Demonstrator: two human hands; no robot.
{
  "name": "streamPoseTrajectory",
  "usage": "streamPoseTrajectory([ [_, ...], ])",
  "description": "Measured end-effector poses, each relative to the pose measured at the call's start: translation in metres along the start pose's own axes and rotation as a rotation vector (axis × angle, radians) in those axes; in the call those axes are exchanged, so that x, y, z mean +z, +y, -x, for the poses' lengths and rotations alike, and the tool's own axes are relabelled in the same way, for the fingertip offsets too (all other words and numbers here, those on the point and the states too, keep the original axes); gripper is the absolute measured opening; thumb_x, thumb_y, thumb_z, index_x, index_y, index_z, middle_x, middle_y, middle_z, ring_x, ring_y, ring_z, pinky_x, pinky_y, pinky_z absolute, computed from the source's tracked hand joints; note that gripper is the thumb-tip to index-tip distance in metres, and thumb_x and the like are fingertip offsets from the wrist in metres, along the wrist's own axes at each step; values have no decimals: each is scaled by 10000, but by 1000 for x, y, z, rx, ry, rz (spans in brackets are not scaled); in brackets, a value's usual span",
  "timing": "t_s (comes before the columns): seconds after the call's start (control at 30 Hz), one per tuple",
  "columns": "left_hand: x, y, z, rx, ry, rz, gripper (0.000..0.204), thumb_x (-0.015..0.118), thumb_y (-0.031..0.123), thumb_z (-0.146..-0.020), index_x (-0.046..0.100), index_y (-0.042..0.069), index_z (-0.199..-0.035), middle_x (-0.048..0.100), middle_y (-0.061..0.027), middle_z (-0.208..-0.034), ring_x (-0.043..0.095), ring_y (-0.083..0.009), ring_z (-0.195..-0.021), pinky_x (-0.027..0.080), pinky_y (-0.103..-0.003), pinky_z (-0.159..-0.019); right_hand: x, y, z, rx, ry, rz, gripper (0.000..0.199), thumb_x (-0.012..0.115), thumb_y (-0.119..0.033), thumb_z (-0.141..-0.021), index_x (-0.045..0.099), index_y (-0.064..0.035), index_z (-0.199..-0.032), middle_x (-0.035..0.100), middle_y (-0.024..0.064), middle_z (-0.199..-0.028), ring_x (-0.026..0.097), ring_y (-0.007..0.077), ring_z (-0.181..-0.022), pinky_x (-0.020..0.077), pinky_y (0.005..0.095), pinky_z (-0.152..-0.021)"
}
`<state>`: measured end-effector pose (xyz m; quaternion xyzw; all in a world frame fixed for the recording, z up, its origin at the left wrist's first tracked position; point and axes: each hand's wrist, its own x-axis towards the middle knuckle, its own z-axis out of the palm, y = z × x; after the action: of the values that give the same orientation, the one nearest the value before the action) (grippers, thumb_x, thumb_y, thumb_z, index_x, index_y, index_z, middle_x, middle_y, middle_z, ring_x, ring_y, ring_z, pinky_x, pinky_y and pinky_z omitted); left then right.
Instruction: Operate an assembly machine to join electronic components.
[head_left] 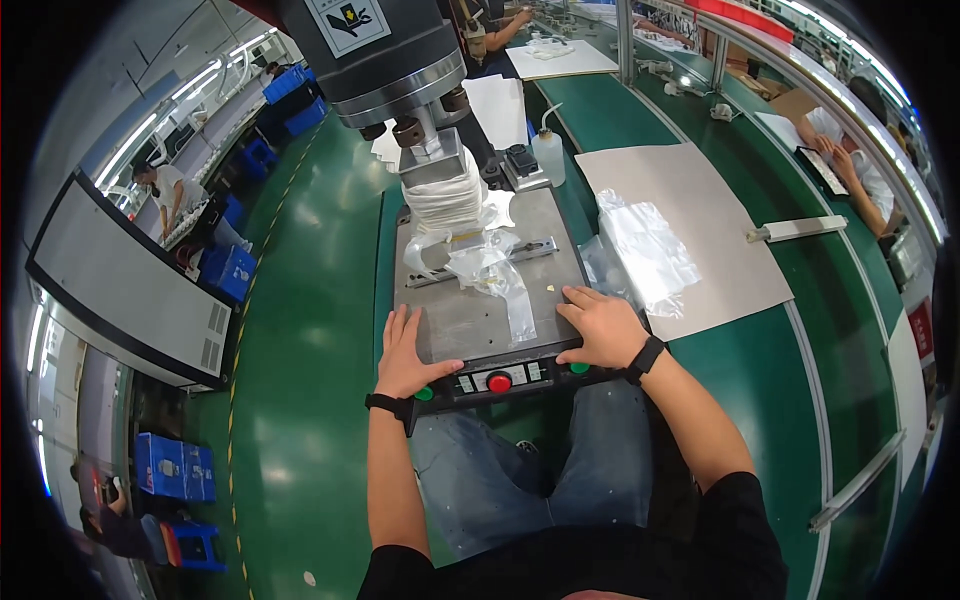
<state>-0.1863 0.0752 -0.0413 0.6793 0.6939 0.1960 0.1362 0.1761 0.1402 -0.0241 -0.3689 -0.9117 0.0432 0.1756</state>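
My left hand lies open on the left front corner of a press's metal base plate, its thumb stretched along the control panel's top edge, just above a green button. At the right corner my right hand rests with fingers spread, the thumb beside another green button. Between them sits a red button. Both hands are empty. Beyond them, clear plastic film drapes over a slotted metal bar. A white wrapped block stands under the press head.
Right of the press, a stack of clear plastic bags lies on a grey-brown board over a green conveyor. A squeeze bottle stands behind the plate. A co-worker handles something at far right. A tall cabinet is at left.
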Motion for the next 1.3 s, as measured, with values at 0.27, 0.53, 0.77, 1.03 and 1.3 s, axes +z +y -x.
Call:
streamPoseTrajectory([
  [0.27,2,-2,1,9,24,-4,1194,914,546,-580,378,66,-1533,227,-169,-1649,148,-356,-1540,224,-464,-1231,-1,0,1,24,9,-50,704,880,-453,-649,655,-46,-1177,591,166,-1358,588,331,-1232,523,418,-972],
  [0.53,2,-3,1,12,30,3,1179,914,548,-578,397,68,-1522,249,-184,-1639,160,-353,-1539,228,-465,-1228,1,8,-1,29,19,-120,783,907,-475,-606,613,-67,-1207,535,153,-1350,502,373,-1256,463,440,-1035],
  [0.77,2,-3,2,-6,30,7,1182,913,559,-576,401,66,-1521,243,-191,-1641,162,-352,-1540,226,-462,-1229,7,9,1,73,-10,-208,823,926,-459,-588,567,-82,-1226,495,156,-1363,467,406,-1261,441,462,-1044],
  [1.03,1,-2,3,-1,39,14,1184,913,566,-573,404,67,-1520,250,-190,-1639,161,-349,-1541,229,-457,-1229,7,-4,4,122,49,-60,853,933,-464,-562,551,-110,-1238,493,159,-1373,467,425,-1260,445,489,-1042],
  [1.3,0,-1,4,-1,42,10,1174,916,551,-575,408,69,-1517,253,-188,-1638,163,-348,-1540,234,-456,-1227,10,-3,3,152,16,-122,875,943,-451,-549,538,-112,-1246,478,172,-1386,458,454,-1259,458,510,-1039],
])
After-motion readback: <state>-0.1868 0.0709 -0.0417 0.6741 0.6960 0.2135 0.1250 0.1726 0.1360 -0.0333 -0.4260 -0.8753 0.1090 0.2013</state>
